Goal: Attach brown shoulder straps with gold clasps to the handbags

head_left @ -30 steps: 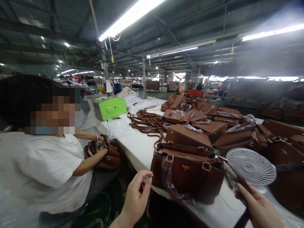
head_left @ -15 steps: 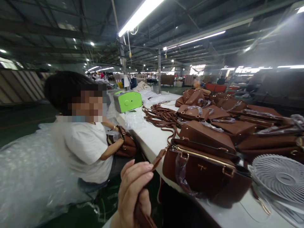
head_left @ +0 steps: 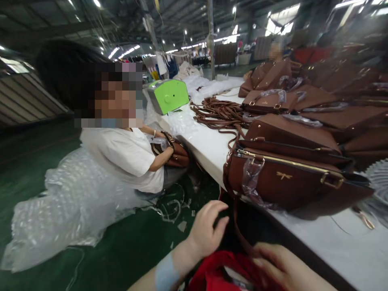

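Note:
My left hand [head_left: 206, 232] hovers low beside the table's edge with its fingers loosely bent and apart, and nothing shows in them. Just to its right a thin brown strap [head_left: 238, 226] hangs from the nearest brown handbag [head_left: 291, 186] down toward my right hand [head_left: 285, 266]. That hand is smeared by motion, so its grip is unclear. Both hands are over a red bag or cloth [head_left: 221, 270] at the bottom. The handbag stands at the edge of the white table [head_left: 209, 147], with clear plastic wrapped round its handle ring.
A seated person in a white shirt [head_left: 124, 155] holds another brown bag [head_left: 176, 155] at the table's left side. Bubble wrap [head_left: 69, 206] lies on the green floor. Several brown handbags, a pile of straps [head_left: 221, 113], a green machine [head_left: 168, 95] and a white fan [head_left: 377, 178] are on the table.
The view tilted down and left. My left hand let go of the strap and dropped lower. My right hand came into view at the bottom over something red.

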